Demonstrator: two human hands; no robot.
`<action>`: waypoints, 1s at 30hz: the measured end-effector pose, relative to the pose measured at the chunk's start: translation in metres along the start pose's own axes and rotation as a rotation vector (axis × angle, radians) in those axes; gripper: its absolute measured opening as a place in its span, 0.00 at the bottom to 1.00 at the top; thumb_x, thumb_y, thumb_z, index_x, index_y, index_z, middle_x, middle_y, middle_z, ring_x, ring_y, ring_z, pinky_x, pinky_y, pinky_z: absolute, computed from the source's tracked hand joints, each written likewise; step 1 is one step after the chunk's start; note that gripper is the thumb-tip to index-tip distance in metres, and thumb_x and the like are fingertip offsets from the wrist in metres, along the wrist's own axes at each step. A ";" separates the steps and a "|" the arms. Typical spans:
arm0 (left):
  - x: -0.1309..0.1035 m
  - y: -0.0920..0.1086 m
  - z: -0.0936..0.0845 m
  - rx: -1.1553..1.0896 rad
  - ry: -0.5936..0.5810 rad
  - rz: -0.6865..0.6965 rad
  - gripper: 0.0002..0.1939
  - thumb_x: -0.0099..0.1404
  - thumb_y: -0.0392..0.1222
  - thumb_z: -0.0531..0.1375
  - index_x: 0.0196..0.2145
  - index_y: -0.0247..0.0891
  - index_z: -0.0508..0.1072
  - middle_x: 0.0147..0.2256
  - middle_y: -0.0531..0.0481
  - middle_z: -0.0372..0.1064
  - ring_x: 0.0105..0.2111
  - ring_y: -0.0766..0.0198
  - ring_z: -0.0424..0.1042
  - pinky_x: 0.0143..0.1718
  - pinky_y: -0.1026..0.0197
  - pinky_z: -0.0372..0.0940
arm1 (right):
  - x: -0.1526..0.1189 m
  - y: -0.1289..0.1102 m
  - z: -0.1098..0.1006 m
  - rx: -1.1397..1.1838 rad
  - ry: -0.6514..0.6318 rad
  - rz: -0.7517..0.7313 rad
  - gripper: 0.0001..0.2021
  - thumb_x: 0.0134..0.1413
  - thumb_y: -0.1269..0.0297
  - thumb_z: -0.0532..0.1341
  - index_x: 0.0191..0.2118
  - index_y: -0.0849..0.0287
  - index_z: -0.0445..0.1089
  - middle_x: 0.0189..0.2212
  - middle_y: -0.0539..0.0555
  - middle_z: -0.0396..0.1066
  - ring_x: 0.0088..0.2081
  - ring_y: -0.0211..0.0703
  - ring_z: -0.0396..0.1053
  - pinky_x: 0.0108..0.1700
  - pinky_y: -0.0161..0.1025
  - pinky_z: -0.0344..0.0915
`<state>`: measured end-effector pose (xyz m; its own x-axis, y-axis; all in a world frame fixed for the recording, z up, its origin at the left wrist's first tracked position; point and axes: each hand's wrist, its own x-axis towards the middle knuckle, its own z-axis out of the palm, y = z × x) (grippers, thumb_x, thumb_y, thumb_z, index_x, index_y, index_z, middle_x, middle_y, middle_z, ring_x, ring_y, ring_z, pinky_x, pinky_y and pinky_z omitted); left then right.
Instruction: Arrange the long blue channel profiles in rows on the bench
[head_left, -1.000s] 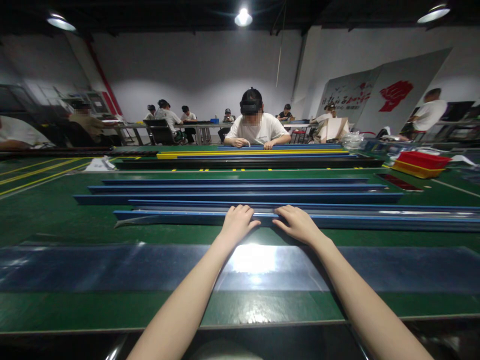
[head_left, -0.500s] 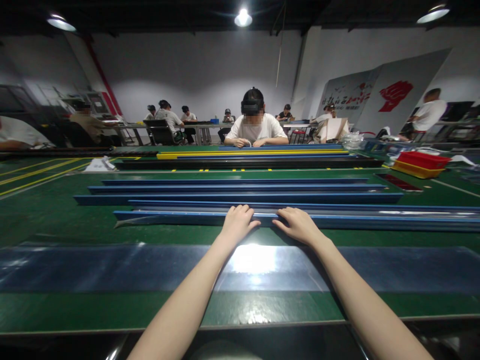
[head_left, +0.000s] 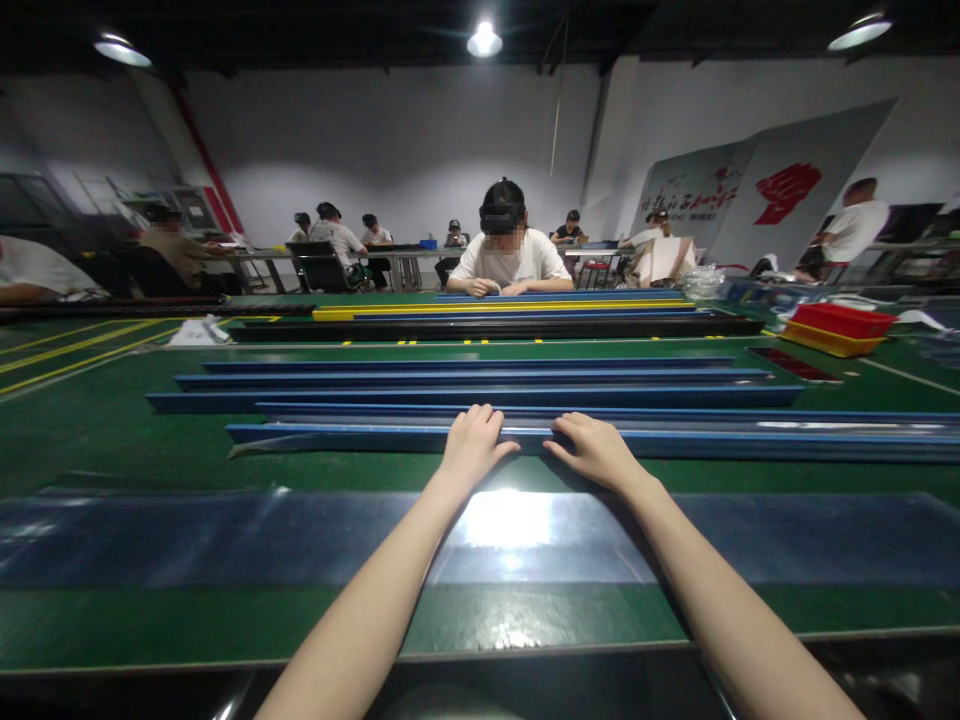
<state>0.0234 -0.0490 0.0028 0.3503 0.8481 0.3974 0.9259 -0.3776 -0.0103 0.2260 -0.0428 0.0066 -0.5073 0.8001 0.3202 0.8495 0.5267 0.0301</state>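
A long blue channel-shaped profile (head_left: 360,438) lies across the table in front of me and runs past the right edge of the view. My left hand (head_left: 472,445) grips its near wall, fingers curled over the top and thumb on the side facing me. A short way to the right, my right hand (head_left: 592,450) holds the same wall in a similar way. Between the two thumbs a short stretch of the wall shows. Loose clear film sticks out at the profile's left end. The fingertips inside the channel are partly hidden.
Nearer to me a wide clear plastic strip (head_left: 225,535) lies flat on the green table (head_left: 187,630). Several blue profiles (head_left: 472,397) lie parallel beyond, then black (head_left: 495,328) and yellow ones (head_left: 375,313). A co-worker (head_left: 510,260) sits opposite. Red bin (head_left: 840,325) at right.
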 end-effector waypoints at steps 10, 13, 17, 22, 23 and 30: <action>0.001 0.002 -0.002 0.011 -0.019 0.003 0.15 0.57 0.52 0.59 0.33 0.37 0.67 0.37 0.45 0.66 0.40 0.56 0.64 0.38 0.58 0.58 | 0.000 -0.001 0.000 -0.002 0.005 0.006 0.12 0.57 0.58 0.52 0.33 0.59 0.67 0.32 0.55 0.69 0.36 0.41 0.66 0.33 0.34 0.54; 0.001 0.003 -0.004 0.007 -0.024 0.012 0.14 0.57 0.51 0.60 0.33 0.37 0.67 0.37 0.45 0.66 0.40 0.56 0.64 0.38 0.58 0.59 | -0.001 0.000 -0.002 0.002 0.008 -0.001 0.12 0.57 0.58 0.52 0.33 0.59 0.67 0.32 0.54 0.69 0.35 0.41 0.66 0.32 0.34 0.54; 0.000 0.004 -0.006 -0.014 -0.038 0.017 0.13 0.56 0.50 0.60 0.32 0.37 0.67 0.37 0.46 0.65 0.40 0.57 0.64 0.38 0.58 0.60 | -0.001 0.001 -0.005 0.020 -0.006 -0.008 0.11 0.56 0.59 0.53 0.29 0.58 0.67 0.31 0.54 0.69 0.35 0.41 0.65 0.32 0.34 0.53; -0.002 0.006 -0.009 -0.037 -0.058 0.027 0.12 0.56 0.49 0.61 0.31 0.37 0.67 0.37 0.46 0.65 0.41 0.57 0.63 0.38 0.58 0.60 | -0.003 0.003 -0.009 0.046 -0.044 0.015 0.12 0.55 0.58 0.53 0.27 0.58 0.67 0.29 0.53 0.70 0.33 0.40 0.66 0.30 0.34 0.51; -0.002 0.007 -0.010 -0.039 -0.062 0.031 0.12 0.56 0.49 0.61 0.31 0.37 0.67 0.36 0.46 0.65 0.41 0.57 0.64 0.38 0.58 0.61 | -0.003 0.004 -0.010 0.054 -0.048 0.019 0.13 0.55 0.57 0.53 0.27 0.58 0.67 0.29 0.53 0.70 0.32 0.40 0.66 0.30 0.34 0.51; -0.004 0.016 -0.010 -0.063 -0.059 0.066 0.11 0.57 0.48 0.61 0.32 0.37 0.67 0.36 0.47 0.65 0.41 0.57 0.64 0.38 0.58 0.61 | -0.007 0.011 -0.013 0.108 -0.056 0.060 0.12 0.50 0.56 0.55 0.25 0.58 0.68 0.26 0.53 0.71 0.29 0.41 0.66 0.29 0.33 0.50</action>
<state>0.0356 -0.0619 0.0102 0.4200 0.8403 0.3429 0.8904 -0.4546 0.0235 0.2411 -0.0463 0.0173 -0.4661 0.8441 0.2651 0.8595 0.5031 -0.0906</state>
